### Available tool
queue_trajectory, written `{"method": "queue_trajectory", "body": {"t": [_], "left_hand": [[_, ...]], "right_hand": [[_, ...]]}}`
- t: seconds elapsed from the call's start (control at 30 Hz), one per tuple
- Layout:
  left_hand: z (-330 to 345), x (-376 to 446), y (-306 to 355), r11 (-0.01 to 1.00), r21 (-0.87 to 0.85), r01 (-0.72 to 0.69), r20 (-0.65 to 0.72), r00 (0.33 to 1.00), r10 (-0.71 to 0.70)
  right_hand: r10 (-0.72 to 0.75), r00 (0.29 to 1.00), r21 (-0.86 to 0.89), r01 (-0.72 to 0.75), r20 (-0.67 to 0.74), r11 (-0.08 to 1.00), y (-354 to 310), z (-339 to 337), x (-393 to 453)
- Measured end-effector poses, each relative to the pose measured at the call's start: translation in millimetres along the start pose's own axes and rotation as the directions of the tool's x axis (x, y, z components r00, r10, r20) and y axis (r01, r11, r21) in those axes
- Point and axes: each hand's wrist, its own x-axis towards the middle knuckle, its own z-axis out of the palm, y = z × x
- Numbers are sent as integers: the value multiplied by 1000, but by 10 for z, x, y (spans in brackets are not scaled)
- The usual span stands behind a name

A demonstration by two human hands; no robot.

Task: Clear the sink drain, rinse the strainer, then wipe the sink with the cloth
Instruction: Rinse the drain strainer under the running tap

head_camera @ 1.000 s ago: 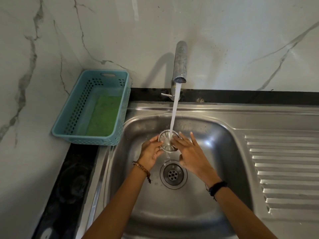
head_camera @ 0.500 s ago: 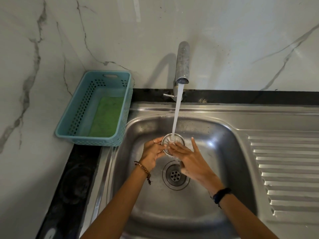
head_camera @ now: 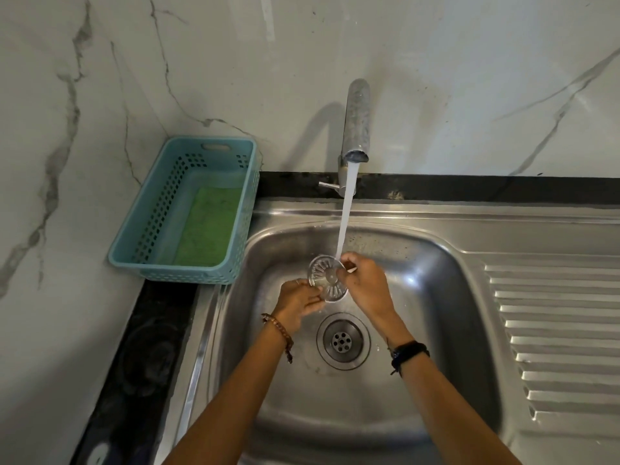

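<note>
A round metal strainer point(head_camera: 326, 277) is held tilted over the steel sink point(head_camera: 446, 297), its slotted face towards me. My left hand point(head_camera: 298, 302) pinches its lower left rim. My right hand point(head_camera: 365, 280) grips its right rim. Water runs from the tap point(head_camera: 356, 122) and lands at the strainer's upper right edge by my right fingers. The open drain point(head_camera: 343, 340) lies directly below the hands. A green cloth point(head_camera: 206, 231) lies flat in the blue basket point(head_camera: 141, 226) at the left.
The ribbed steel draining board point(head_camera: 553, 330) stretches to the right of the basin. A black counter strip point(head_camera: 134, 374) runs along the sink's left side under the basket. Marble walls close off the back and left.
The strainer has been tipped up so its face shows. My right hand has gone from lying flat over it to gripping its right rim. The water keeps running.
</note>
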Motion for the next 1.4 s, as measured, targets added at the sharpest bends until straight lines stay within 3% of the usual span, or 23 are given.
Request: {"method": "queue_trajectory", "body": {"t": [0.07,0.13,0.2,0.27,0.37,0.43,0.5,0.57,0.63,0.67,0.8,0.87,1.0,1.03,1.1,1.17,1.2,1.27,1.33,1.4], "left_hand": [[8,4,34,995,43,-89,-46,995,91],[45,10,95,963,177,-203,-91,971,221],[71,2,135,925,267,-271,-75,951,300],[52,13,105,944,212,-253,-75,959,274],[1,13,6,984,85,-158,-78,983,164],[-6,11,-37,961,156,-228,-108,963,246],[9,-21,9,835,414,-362,-125,886,446],[19,-46,102,553,731,-400,-76,757,649],[28,-63,175,305,872,-383,28,661,750],[29,-65,184,272,889,-369,37,650,759],[-47,-34,114,505,828,-244,-150,771,618],[-81,-32,86,464,850,-249,-99,790,605],[-39,-46,154,414,809,-416,32,736,677],[-18,-37,178,457,777,-432,19,742,670],[-2,-14,210,643,648,-408,-88,799,595],[-11,8,214,836,438,-330,-164,885,435],[-20,12,203,887,368,-277,-177,916,360],[-44,8,172,936,282,-209,-178,948,265],[-56,-14,148,969,163,-187,-153,965,212],[-53,-28,139,981,89,-175,-117,976,185]], "right_hand": [[-8,997,41,11,-70,999,62,1,-24],[209,976,235,-188,-68,954,127,-20,-29],[314,949,300,-290,-33,909,180,-20,-34],[234,969,237,-209,-80,949,150,-30,-30],[-48,987,45,56,-151,997,67,-62,-54],[-188,964,-94,173,-190,980,67,-76,-87],[-180,955,-82,165,-237,983,117,-86,-96],[-75,965,26,84,-252,996,175,-75,-80],[-2,972,103,27,-236,994,189,-53,-39],[-2,973,114,29,-231,993,166,-42,-17],[-226,951,-92,211,-210,973,32,-38,61],[-290,941,-190,256,-177,948,83,-56,66],[-93,977,-28,90,-190,996,178,-96,-9],[-87,981,-7,88,-171,996,155,-118,-6],[-105,994,23,106,-38,994,54,-202,60],[-121,983,27,119,138,993,-89,-329,181],[-131,980,32,128,146,991,-170,-394,256],[-178,983,25,179,-33,984,-356,-531,428],[-286,938,-84,274,-197,958,-555,-623,642],[-333,934,-164,311,-126,936,-724,-632,857]]}}
